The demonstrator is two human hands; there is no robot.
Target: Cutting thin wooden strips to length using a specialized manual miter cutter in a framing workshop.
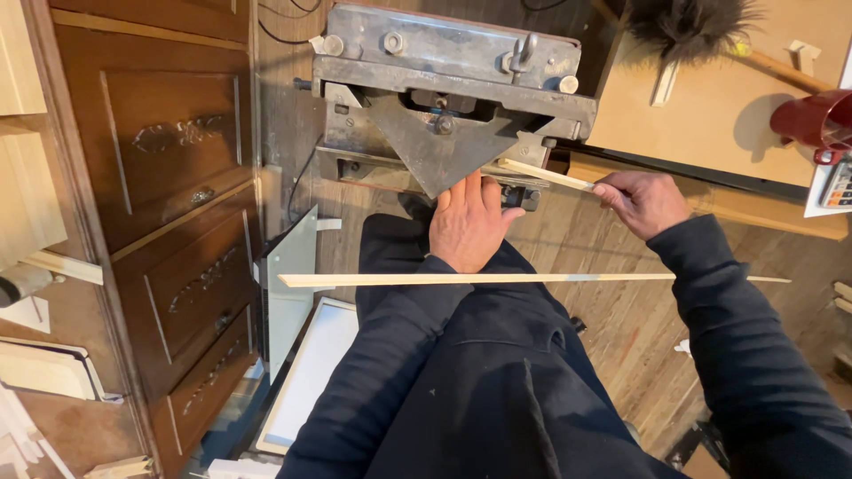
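Note:
I stand at a grey metal mitre-cutting machine (444, 98) with a triangular blade guard. My left hand (468, 223) lies flat with fingers together against the machine's front edge. My right hand (641, 201) pinches the end of a thin pale wooden strip (543, 175), whose other end lies in the machine beside the blade. A second, long pale wooden strip (497, 278) lies crosswise below my hands, over my dark-sleeved forearms.
A dark brown wooden cabinet with carved drawers (169, 222) stands at the left. White panels (306, 355) lean on the floor beside it. At the right is a light wooden bench (719, 115) with a feather duster (688, 27) and a red mug (812, 120).

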